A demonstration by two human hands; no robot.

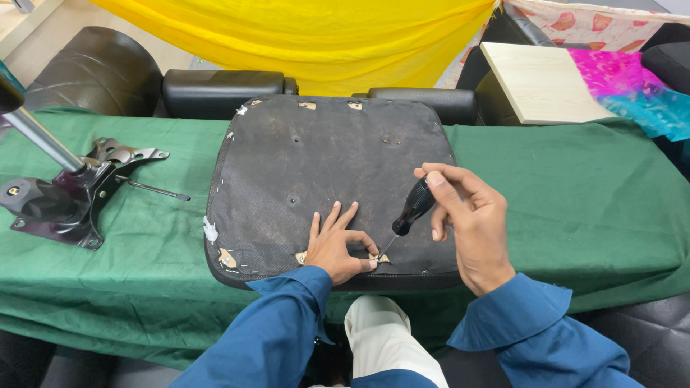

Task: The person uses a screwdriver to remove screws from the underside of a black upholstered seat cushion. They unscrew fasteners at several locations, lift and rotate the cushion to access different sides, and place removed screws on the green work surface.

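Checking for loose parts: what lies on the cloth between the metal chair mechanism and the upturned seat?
Only the mechanism's thin lever, pointing toward the seat; otherwise bare green cloth, in the head view.

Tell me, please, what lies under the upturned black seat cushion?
The seat cushion rests on a green cloth that spreads out on every side. Whatever supports the cloth is covered and cannot be seen.
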